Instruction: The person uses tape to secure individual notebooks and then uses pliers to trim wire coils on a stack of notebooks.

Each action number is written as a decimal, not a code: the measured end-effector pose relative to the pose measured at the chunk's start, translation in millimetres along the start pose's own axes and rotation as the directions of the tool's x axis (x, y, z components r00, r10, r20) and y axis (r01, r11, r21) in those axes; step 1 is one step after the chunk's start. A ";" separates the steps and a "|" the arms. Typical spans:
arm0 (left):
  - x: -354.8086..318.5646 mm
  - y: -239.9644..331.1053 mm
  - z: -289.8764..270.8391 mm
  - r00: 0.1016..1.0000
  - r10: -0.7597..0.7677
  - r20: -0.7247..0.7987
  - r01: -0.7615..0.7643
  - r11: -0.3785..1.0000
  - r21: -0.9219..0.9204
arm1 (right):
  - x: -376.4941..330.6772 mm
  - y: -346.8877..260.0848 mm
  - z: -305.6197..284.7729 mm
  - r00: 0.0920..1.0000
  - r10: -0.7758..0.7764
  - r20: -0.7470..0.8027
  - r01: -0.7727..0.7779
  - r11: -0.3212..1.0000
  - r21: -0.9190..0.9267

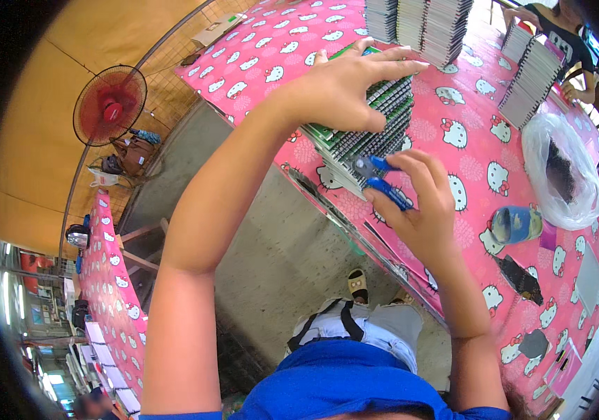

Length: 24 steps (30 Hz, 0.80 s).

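A stack of wire-bound notebooks [366, 143] with green covers stands at the table's edge, its black coil spines toward me. My left hand [348, 87] lies across the top of the stack with its fingers spread. Blue-handled pliers [392, 193] are gripped in my right hand [422, 203]. Their metal head is at the coil ends on the lower part of the stack. Whether the jaws are closed on a wire, I cannot tell.
Taller notebook stacks [422, 31] stand at the back. At the right are another stack [530, 84], a clear plastic bag [562, 171] with dark contents and a blue cup [516, 224]. A person [569, 45] is at the far right. A fan [110, 105] stands left.
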<state>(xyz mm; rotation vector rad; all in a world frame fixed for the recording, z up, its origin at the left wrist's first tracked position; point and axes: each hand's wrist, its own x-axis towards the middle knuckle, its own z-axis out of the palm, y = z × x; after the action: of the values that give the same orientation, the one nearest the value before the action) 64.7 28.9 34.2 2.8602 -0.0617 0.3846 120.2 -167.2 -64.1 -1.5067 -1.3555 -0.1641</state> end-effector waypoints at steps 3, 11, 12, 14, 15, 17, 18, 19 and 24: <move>2.5 -3.3 2.9 0.997 0.070 -0.035 -0.072 0.997 -0.041 | 15.7 0.5 2.7 0.977 -0.197 -0.080 0.181 0.969 -0.170; 1.8 15.4 -0.2 0.994 -0.096 0.061 0.085 0.984 0.159 | 22.6 25.5 -4.7 0.495 0.462 0.736 -0.868 0.237 0.436; 2.3 16.8 -0.8 0.990 -0.118 0.078 0.101 0.974 0.201 | 18.7 19.6 -2.2 0.512 0.486 0.709 -0.858 0.256 0.444; 1.5 18.3 -3.5 0.983 -0.151 0.104 0.122 0.962 0.246 | 5.7 9.2 2.6 0.888 0.344 0.305 -0.451 0.779 0.435; 1.9 18.9 -3.8 0.981 -0.157 0.113 0.126 0.961 0.245 | 2.4 7.1 1.6 0.974 0.189 0.121 -0.213 0.950 0.229; 5.0 20.0 -3.3 0.979 -0.158 0.128 0.125 0.964 0.234 | -0.3 6.1 3.5 0.997 -0.054 -0.058 0.050 0.996 -0.068; 5.9 20.1 -4.2 0.979 -0.159 0.130 0.127 0.966 0.227 | -0.2 7.4 6.2 0.996 -0.070 -0.058 0.065 0.995 -0.078; 6.4 20.4 -5.5 0.978 -0.161 0.135 0.128 0.966 0.223 | 1.2 9.3 9.3 0.994 -0.086 -0.061 0.080 0.993 -0.087; 3.5 11.8 -2.4 0.991 -0.084 0.107 0.064 0.982 0.177 | 18.5 21.2 -2.7 0.643 0.409 0.648 -0.765 0.390 0.513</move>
<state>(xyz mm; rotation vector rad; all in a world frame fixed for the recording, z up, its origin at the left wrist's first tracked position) 66.6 18.0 40.2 3.0436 0.0607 0.2213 144.7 -153.1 -62.7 -1.1878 -0.8579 1.1799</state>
